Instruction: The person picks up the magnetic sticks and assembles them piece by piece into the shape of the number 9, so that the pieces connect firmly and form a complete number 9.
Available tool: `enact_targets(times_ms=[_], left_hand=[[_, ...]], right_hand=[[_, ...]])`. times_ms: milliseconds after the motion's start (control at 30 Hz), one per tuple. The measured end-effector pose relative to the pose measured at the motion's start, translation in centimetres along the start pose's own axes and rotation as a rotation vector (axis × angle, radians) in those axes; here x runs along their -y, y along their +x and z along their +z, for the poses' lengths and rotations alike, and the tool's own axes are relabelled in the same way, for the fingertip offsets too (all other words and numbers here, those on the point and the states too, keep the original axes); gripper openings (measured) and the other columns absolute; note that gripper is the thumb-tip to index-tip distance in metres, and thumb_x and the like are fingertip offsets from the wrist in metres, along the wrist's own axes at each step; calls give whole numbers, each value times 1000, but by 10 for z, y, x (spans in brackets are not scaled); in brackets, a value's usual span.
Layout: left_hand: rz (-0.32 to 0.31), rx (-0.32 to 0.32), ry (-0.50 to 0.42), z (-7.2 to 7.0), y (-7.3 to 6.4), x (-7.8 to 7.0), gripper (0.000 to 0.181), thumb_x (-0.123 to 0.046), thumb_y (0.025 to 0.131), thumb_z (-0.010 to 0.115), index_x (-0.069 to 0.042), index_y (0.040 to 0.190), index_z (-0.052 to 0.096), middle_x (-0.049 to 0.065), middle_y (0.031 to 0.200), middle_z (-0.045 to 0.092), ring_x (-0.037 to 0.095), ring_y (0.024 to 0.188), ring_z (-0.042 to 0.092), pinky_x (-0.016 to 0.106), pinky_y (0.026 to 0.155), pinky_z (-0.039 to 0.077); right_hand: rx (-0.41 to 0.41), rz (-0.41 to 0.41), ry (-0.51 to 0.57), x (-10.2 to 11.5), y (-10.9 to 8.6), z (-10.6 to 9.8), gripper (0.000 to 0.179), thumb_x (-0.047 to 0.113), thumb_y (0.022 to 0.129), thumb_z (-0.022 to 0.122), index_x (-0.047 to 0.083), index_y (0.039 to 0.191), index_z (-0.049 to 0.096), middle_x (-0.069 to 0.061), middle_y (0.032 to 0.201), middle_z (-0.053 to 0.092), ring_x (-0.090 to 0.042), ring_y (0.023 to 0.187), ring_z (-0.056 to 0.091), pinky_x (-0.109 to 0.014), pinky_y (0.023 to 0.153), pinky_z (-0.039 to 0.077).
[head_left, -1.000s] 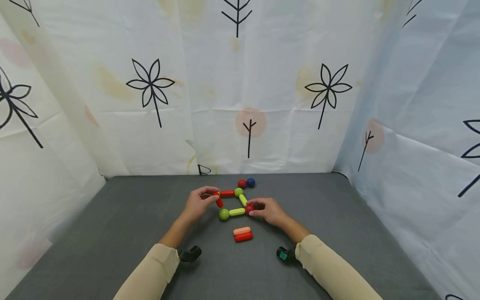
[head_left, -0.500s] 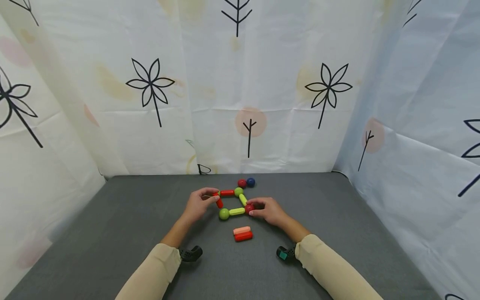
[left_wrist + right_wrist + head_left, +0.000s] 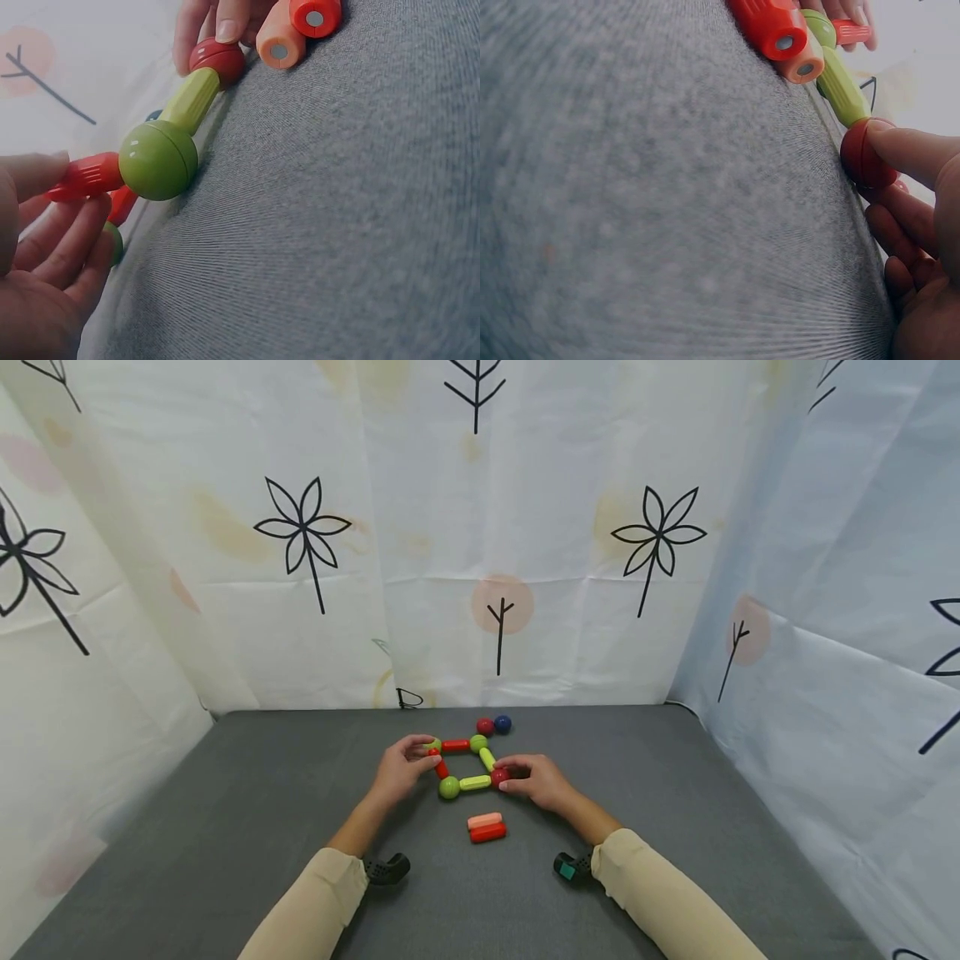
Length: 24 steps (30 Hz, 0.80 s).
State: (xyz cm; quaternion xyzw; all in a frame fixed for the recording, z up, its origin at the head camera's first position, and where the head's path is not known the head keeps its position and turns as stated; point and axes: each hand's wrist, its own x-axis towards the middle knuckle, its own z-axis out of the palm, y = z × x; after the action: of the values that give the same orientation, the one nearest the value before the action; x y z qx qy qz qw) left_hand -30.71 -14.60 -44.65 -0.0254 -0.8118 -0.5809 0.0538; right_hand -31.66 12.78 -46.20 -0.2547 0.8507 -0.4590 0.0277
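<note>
Magnetic rods and balls form a four-sided outline on the table. My left hand (image 3: 401, 768) pinches the red rod (image 3: 88, 177) on its left side between thumb and fingers; in the left wrist view that rod meets the front green ball (image 3: 158, 160). A yellow-green rod (image 3: 475, 782) joins this ball to the red ball (image 3: 499, 778), which my right hand (image 3: 540, 782) holds by thumb and fingers. Behind, another yellow-green rod (image 3: 487, 759), a green ball (image 3: 478, 742) and a red rod (image 3: 455, 746) lead to a green ball (image 3: 434, 745), partly covered by my left fingers.
A pink rod (image 3: 484, 820) and a red rod (image 3: 488, 833) lie side by side in front of the outline. Behind it, a loose red ball (image 3: 485, 726) and blue ball (image 3: 502, 724) sit together. Patterned cloth (image 3: 450, 527) hangs around the grey table (image 3: 262, 793).
My left hand has shifted slightly right, and the near end of its red rod has swung to the front green ball. The back left green ball shows more. My right hand stays put.
</note>
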Motion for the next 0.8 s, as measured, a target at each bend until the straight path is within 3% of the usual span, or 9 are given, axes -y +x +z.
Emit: enact_targets(times_ms=[300,800], left_hand=[[-75,-5,40,1,2,3,50,-18,89,73,-9,134,55,10,108,69,22,94,62,36,76,50],[-158,33,155,-1,12,5,66,-23,88,74,-6,145,44,12,103,70,20,83,66,42,78,50]], right_hand=[[-1,-3,-12,-2,1,0,32,15,87,75,10,118,70,-4,107,69,-20,97,61,-37,84,48],[-24,17,-37,2,2,1,31,15,86,76,10,116,71,-3,106,69,-19,97,62,-39,85,48]])
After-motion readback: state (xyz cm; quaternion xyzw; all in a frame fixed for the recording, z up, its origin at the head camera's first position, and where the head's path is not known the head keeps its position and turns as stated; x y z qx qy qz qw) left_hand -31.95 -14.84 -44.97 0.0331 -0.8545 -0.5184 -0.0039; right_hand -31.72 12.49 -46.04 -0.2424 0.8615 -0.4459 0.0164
